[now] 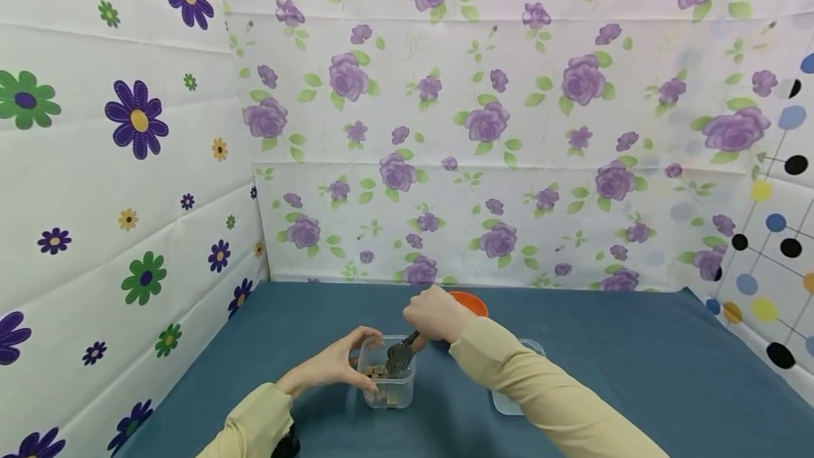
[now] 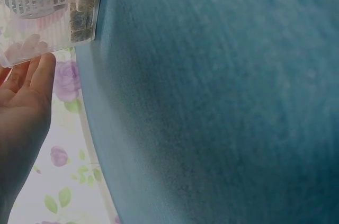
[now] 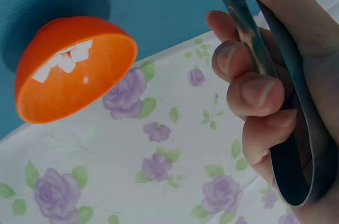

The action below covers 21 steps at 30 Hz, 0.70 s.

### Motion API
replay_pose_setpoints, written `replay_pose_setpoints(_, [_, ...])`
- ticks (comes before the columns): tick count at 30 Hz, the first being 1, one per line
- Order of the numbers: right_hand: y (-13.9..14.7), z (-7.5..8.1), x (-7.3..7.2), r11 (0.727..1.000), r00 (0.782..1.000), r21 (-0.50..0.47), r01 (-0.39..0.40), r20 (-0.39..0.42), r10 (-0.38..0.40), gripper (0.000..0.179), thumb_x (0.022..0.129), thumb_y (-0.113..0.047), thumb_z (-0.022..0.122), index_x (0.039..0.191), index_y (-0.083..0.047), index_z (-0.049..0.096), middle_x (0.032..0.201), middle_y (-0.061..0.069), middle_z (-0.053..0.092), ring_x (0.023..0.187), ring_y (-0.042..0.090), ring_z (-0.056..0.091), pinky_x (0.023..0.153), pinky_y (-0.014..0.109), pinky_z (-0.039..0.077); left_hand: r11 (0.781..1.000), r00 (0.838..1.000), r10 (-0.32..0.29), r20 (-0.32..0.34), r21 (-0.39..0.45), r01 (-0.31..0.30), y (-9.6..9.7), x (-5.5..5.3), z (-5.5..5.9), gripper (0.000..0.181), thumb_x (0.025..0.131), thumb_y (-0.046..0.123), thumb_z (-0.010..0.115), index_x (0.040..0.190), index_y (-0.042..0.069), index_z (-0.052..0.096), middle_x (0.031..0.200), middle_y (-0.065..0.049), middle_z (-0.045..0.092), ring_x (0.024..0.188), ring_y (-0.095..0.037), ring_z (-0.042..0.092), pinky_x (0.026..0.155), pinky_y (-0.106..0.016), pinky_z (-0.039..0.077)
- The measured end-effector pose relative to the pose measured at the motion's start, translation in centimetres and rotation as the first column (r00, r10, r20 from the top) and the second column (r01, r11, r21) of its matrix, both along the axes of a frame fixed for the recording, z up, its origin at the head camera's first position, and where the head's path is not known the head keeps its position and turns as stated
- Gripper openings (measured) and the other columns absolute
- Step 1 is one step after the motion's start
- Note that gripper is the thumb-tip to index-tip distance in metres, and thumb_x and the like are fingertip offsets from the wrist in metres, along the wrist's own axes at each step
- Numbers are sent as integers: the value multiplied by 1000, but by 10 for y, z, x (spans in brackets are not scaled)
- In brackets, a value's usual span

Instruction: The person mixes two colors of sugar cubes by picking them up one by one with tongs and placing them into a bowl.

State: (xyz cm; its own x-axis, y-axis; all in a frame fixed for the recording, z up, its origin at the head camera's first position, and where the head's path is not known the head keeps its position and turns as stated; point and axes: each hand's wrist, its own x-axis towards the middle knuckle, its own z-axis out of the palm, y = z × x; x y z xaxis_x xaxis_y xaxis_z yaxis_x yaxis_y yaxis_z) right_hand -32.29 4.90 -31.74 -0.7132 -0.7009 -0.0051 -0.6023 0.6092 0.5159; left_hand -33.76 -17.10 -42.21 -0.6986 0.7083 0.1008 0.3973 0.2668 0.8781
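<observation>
My left hand (image 1: 333, 367) holds the left side of a clear plastic container (image 1: 400, 396), thumb at the near side and fingers at the far side. Small brown cubes (image 1: 375, 371) lie in the container; the left wrist view shows them through its wall. Above it, my right hand (image 1: 440, 313) grips metal tongs (image 3: 299, 83) round their arms, with the bend near the heel of the palm. The perforated heads of the tongs (image 1: 399, 357) point down into the container among the cubes. Whether they pinch a cube, I cannot tell.
Behind the right hand stands an orange bowl (image 1: 472, 301), with several white cubes (image 3: 66, 64) inside. A clear plastic lid (image 1: 506, 405) lies on the blue table (image 1: 610, 352), partly hidden under the right forearm. Flower-printed sheets (image 1: 509, 161) enclose the back and left side.
</observation>
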Motion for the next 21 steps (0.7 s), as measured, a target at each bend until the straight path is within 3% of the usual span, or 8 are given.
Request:
replay_pose_setpoints(5, [17, 0, -3, 990, 995, -140, -36, 87, 48, 39, 70, -49, 72, 51, -20, 52, 46, -9, 39, 41, 7, 39, 43, 22, 32, 1000, 1000, 7, 6, -1, -7, 0, 0, -1, 65, 81, 13, 70, 134, 8, 32, 131, -18, 36, 122, -30, 32, 90, -56, 30])
replay_pose_setpoints(13, [44, -5, -4, 939, 972, -337, -65, 191, 136, 42, 75, -43, 70, 47, -21, 47, 47, -10, 28, 40, 5, 24, 42, 21, 21, 1000, 1000, 20, 11, -1, -20, 1, 1, -1, 66, 81, 15, 70, 134, 5, 32, 130, -15, 38, 123, -31, 30, 90, -56, 30])
replay_pose_setpoints(17, [51, -9, -5, 914, 964, -400, -66, 211, 162, 39, 76, -42, 70, 49, -22, 49, 54, -11, 35, 45, 5, 29, 45, 22, 23, 1000, 1000, 26, 13, 1, -26, 1, 1, 0, 67, 80, 15, 71, 134, 5, 32, 129, -12, 38, 124, -31, 30, 90, -56, 30])
replay_pose_setpoints(21, [55, -12, -7, 899, 958, -432, -74, 218, 184, 39, 78, -41, 68, 50, -22, 49, 50, -11, 32, 44, 5, 29, 47, 22, 23, 999, 999, 35, 18, -6, -35, 1, 2, 1, 67, 80, 16, 71, 134, 6, 32, 129, -8, 38, 124, -31, 29, 89, -56, 31])
